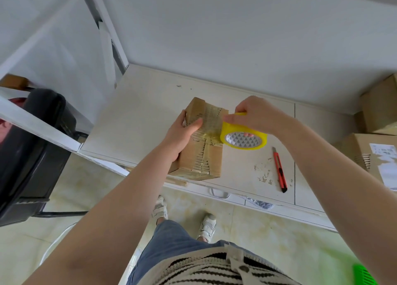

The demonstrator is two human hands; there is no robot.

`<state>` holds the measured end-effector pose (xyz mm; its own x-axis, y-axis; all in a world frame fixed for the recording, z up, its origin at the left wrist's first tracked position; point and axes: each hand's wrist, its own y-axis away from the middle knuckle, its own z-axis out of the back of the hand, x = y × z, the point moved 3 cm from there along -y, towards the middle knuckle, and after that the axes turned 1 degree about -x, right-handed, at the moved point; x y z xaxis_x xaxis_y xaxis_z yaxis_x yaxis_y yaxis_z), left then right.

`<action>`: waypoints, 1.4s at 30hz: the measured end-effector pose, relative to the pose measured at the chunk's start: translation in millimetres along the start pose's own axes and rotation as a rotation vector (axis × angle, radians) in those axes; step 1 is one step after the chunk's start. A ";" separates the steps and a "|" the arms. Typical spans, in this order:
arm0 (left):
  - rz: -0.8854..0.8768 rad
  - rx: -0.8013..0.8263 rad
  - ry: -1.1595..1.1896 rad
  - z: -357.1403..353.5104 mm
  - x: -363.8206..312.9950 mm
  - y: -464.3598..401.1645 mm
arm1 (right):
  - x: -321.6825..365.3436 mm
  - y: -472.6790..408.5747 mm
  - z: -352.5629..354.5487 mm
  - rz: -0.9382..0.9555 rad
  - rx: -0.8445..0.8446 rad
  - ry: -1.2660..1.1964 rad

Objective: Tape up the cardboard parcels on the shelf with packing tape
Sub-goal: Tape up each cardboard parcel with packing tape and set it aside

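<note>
A small brown cardboard parcel (211, 162) lies on the white shelf (137, 121), wrapped in strips of clear tape. My left hand (182, 134) grips its left side, thumb pressed on the taped top. My right hand (255, 115) holds a yellow roll of packing tape (243, 140) against the parcel's right edge, fingers through the core, and a stretch of tape runs from the roll across the top of the parcel.
A red utility knife (280, 171) lies on the shelf right of the parcel, with paper scraps beside it. More cardboard boxes (365, 151) stand at the right end. A black bin (36, 147) sits on the floor at left. A green object (365, 274) shows at bottom right.
</note>
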<state>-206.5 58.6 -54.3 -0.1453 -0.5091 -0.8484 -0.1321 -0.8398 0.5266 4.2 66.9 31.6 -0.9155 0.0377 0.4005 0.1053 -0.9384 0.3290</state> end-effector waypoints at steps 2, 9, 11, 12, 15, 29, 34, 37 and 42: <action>0.056 0.011 0.052 6.1 7.3 0.5 | -2.7 -2.2 -7.5 -0.038 0.022 0.028; 0.076 0.066 0.084 10.0 18.0 7.4 | -21.8 -5.6 -43.3 -0.100 0.081 -0.058; -0.024 0.043 -0.129 12.0 12.6 4.8 | -23.2 -6.3 -44.8 -0.102 0.095 -0.092; -0.073 0.017 -0.266 13.1 10.6 1.4 | -23.7 -6.7 -45.0 -0.104 0.104 -0.096; -0.070 0.034 -0.441 2.0 5.0 1.4 | -28.2 -5.7 -45.7 -0.113 0.104 -0.075; -0.059 0.238 -0.283 3.5 3.8 7.0 | -27.4 -1.5 -56.8 -0.138 0.059 -0.132; -0.010 0.210 -0.143 -1.0 7.8 10.5 | -26.5 5.6 -40.1 -0.102 0.086 -0.208; 0.063 0.194 -0.003 -6.9 12.0 10.4 | -23.3 11.5 -13.8 -0.053 0.080 -0.258; -0.094 0.053 -0.326 -14.7 -8.1 2.6 | -17.7 4.1 -4.4 -0.043 0.045 -0.105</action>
<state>-191.3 57.7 -46.8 -0.4344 -0.3354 -0.8359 -0.2098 -0.8649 0.4560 19.1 60.9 22.1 -0.8743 0.1155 0.4715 0.0862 -0.9189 0.3850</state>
